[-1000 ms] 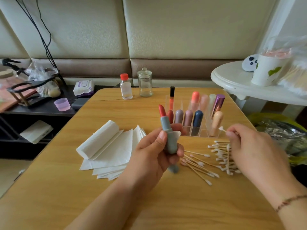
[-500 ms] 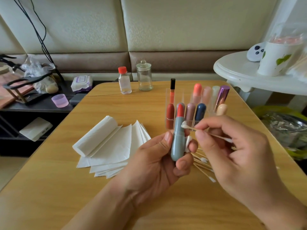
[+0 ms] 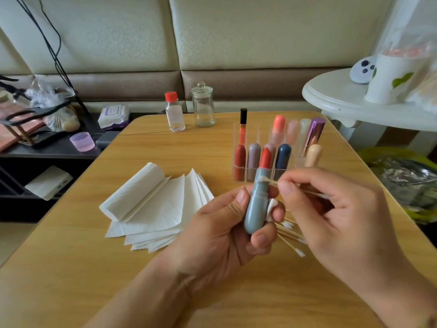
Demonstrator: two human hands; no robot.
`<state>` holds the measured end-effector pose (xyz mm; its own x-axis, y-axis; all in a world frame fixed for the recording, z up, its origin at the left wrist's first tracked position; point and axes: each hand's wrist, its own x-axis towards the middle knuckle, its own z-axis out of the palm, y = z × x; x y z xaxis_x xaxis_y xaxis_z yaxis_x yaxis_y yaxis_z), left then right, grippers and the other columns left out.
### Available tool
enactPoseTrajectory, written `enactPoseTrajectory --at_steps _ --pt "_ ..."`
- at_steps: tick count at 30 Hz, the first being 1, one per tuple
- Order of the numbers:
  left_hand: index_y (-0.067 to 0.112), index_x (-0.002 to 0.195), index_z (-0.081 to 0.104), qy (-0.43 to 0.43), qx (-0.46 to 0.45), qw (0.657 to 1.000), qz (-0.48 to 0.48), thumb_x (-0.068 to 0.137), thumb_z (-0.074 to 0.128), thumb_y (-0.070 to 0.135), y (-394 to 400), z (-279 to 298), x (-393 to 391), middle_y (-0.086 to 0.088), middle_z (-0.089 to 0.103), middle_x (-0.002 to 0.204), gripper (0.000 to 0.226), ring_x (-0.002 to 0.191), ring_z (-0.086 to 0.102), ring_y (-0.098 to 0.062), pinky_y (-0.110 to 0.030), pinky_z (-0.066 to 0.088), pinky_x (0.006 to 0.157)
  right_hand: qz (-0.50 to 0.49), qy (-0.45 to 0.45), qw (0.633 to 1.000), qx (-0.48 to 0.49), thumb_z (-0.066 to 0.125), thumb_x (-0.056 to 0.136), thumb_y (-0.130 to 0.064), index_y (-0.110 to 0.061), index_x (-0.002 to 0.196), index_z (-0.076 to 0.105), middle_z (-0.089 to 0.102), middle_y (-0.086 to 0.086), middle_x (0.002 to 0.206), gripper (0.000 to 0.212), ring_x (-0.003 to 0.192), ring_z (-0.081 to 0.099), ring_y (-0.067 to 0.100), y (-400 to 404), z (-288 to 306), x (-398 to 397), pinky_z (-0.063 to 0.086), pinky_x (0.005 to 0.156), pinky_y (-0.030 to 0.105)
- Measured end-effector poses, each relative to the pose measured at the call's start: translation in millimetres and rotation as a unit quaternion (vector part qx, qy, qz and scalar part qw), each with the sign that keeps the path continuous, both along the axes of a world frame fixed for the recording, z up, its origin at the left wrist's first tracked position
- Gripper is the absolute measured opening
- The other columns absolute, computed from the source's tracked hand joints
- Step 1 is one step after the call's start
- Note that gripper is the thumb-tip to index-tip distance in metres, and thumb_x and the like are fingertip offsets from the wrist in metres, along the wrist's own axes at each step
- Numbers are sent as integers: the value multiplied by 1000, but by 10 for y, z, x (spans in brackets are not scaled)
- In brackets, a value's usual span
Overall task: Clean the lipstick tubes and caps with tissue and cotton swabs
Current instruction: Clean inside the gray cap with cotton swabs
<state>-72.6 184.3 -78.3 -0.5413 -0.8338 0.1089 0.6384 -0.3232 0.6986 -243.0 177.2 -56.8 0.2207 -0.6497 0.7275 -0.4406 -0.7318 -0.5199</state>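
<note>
tissues (image 3: pixel 153 204) left of lipstick organizer (image 3: pixel 272 159)

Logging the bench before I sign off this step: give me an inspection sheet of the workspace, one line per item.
Surface: wooden table, bare wood at the near edge.
Job's things: uncapped grey-blue lipstick tube held upright; cotton swab tip at the tube's collar; fanned tissues; loose swabs on the table; clear organizer with more lipsticks.
Clutter: red-capped bottle, glass jar.
Grippers: left hand grips the tube and a small white wad; right hand pinches the swab.
Cables: black cables hang down the wall at left.
Surroundings: padded wall; dark side shelf at left; white round table with a cup at right.
</note>
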Motion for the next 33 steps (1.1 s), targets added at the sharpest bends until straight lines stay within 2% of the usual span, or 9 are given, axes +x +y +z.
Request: enactPoseTrajectory --at_steps 5,9,14,17,21,25,29,33 --pt "0 112 54 -2 -3 1000 9 103 34 19 -10 0 3 -18 54 95 29 64 51 -14 -26 33 60 -2 6 1000 3 65 91 -13 -14 83 73 68 -19 72 11 66 67 -5 18 8 -4 47 59 7" --pt "1 119 50 2 2 1000 15 103 35 19 -14 2 6 -18 54 96 28 65 51 -15 -25 35 60 -20 5 1000 -12 67 89 -8 -11 85 73 60 -27 72 8 64 59 -15 26 24 3 38 60 -2" --pt "0 112 49 -11 -5 999 32 102 36 18 -9 22 -3 -18 53 95 24 64 52 -16 -24 36 58 2 13 1000 -15 71 86 -11 -13 87 74 62 -24 71 4 62 58 -14 35 30 -21 39 61 -1" --pt "1 114 49 -20 -9 999 36 101 38 18 -4 24 -11 -18 54 94 24 63 51 -16 -25 34 58 -12 0 1000 -27 70 87 -11 -12 88 74 53 -34 72 5 61 57 -13 32 28 -11 38 59 0" --pt "-1 111 46 -41 -22 998 37 100 38 18 10 29 -17 -13 59 85 23 61 51 -16 -25 35 58 -6 0 1000 -25 73 86 -15 -14 90 77 69 -14 71 6 62 66 2 34 -10 -34 51 57 16" --pt "1 110 49 -47 -23 998 36 97 44 19 6 26 -25 -16 55 91 23 61 51 -16 -23 38 56 -15 -20 999 -27 74 84 -10 -14 90 77 71 -14 78 9 70 68 -4 21 5 -48 50 64 9" --pt "2 103 55 -47 -35 998 35 93 57 19 -7 -7 -13 -17 55 92 20 63 53 -18 -24 40 58 0 -4 1000 -22 76 82 -12 -17 89 78 71 -13 79 9 70 67 -1 16 3 -78 48 62 9" --pt "4 107 57 -50 -37 997 39 83 75 21 -22 -30 1 -16 58 91 34 64 58 -21 -26 47 58 -32 -11 999 -37 75 84 -14 -12 90 78 71 -11 81 7 71 66 0 6 -10 -102 48 64 10"
